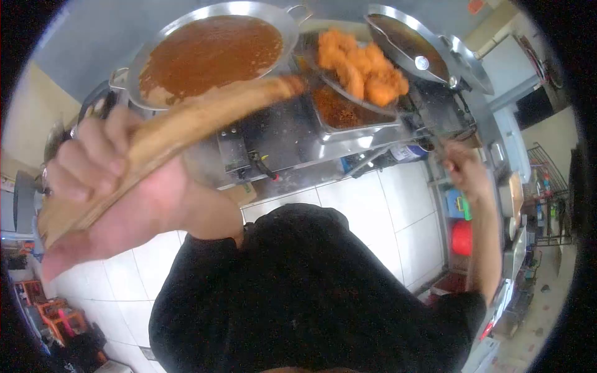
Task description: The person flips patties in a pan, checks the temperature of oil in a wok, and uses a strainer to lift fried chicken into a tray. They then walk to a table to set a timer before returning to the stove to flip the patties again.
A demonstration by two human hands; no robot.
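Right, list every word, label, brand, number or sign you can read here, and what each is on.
No text can be read anywhere in this view.
Blue-and-white container below the counter: any print is too small and blurred to read.
Dark control panel with small knobs on the stove front: any markings are too small to read.
Long brown wooden paddle in the left hand: no lettering visible.

Slanted wooden stick (202, 115); heaped orange food (364, 67)
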